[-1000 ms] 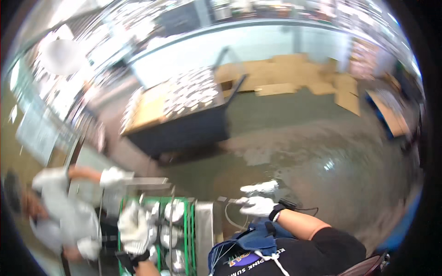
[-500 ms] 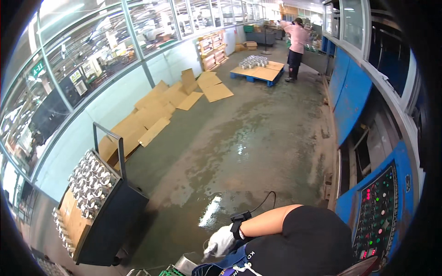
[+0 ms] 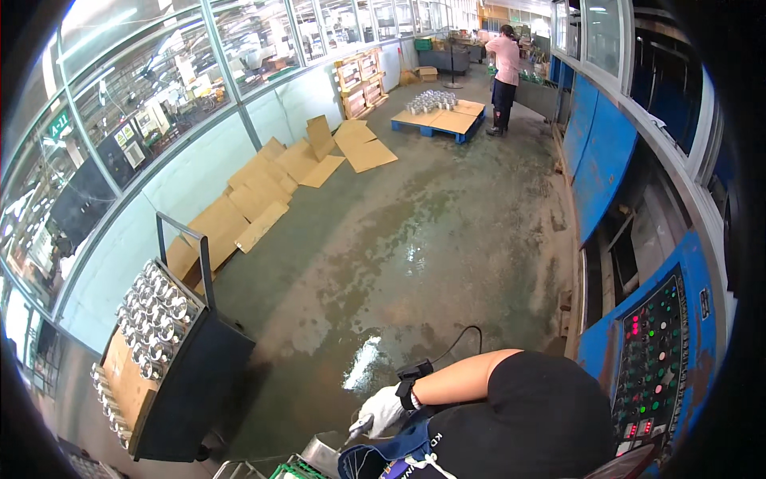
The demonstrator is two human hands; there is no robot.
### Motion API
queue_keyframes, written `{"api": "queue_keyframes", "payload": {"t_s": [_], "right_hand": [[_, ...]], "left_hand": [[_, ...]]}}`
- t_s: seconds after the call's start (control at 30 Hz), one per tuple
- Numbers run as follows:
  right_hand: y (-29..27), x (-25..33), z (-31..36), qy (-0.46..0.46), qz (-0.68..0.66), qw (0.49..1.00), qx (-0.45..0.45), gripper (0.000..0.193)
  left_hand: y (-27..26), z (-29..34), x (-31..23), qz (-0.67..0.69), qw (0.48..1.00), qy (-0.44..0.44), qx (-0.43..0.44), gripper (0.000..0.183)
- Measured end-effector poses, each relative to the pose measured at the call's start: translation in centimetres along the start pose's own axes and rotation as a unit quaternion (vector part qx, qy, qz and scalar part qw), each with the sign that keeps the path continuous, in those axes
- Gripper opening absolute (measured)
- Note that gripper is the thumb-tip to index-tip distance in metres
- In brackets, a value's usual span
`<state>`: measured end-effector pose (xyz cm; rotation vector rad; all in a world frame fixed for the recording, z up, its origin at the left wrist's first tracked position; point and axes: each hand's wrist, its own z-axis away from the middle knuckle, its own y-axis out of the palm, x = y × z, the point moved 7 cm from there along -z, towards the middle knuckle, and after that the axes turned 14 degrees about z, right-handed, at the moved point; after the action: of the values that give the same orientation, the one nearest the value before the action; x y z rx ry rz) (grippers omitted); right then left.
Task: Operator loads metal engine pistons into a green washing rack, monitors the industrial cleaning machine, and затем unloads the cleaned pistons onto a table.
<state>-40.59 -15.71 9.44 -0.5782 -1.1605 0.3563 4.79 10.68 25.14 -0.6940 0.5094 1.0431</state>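
My right hand (image 3: pixel 381 413), in a white glove, reaches left across the lower edge with its fingers closed. A slim grey metal-looking piece (image 3: pixel 361 427) pokes out of the grip; its exact kind I cannot make out. Just left of it is a shiny metal box-like part (image 3: pixel 323 452), cut by the picture's edge. A green rack or crate (image 3: pixel 297 468) shows beside that part. Around my right wrist sits a black strap with a small device (image 3: pixel 415 372) and a cable. My left hand is out of view.
A dark cart (image 3: pixel 191 387) carrying rows of shiny metal parts stands left. Flattened cardboard (image 3: pixel 263 191) lies along the wall. A blue pallet (image 3: pixel 459 136) holds more parts, with a person (image 3: pixel 504 76) beside it. A control panel (image 3: pixel 653 351) is at right. The floor (image 3: pixel 383 263) looks wet.
My view has shifted slightly. The grey piece in my right hand now shows more clearly, pointing down-left toward the metal box-like part. The far person's raised arm has come down.
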Motion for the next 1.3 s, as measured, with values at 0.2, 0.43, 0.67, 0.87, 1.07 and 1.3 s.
{"api": "queue_keyframes", "payload": {"t_s": [0.2,0.43,0.67,0.87,1.07,1.3], "right_hand": [[-0.8,-0.2,1.0,0.053,0.033,0.998,-0.021,0.029],[-1.2,-0.4,2.5,0.090,-0.006,0.996,0.013,0.038],[-1.7,5.8,1.2,-0.147,-0.113,0.975,0.124,0.046],[-2.8,8.3,0.0,-0.135,0.053,0.972,0.184,0.035],[-2.3,10.4,-1.7,-0.014,0.091,0.958,0.273,0.054],[0.1,10.1,-4.3,-0.162,0.061,0.963,0.205,0.047]], "left_hand": [[-2.7,1.5,5.0,-0.263,0.948,0.141,-0.112,0.043],[-2.8,-0.4,2.0,-0.294,0.938,0.176,-0.059,0.045],[7.3,-1.4,1.4,0.160,0.956,0.035,-0.243,0.033],[24.8,-7.4,10.3,0.743,0.320,0.181,-0.559,0.049],[28.5,-2.6,3.0,0.712,0.330,0.495,-0.372,0.069],[28.4,-0.8,2.5,0.759,0.194,0.413,-0.464,0.045]]}}
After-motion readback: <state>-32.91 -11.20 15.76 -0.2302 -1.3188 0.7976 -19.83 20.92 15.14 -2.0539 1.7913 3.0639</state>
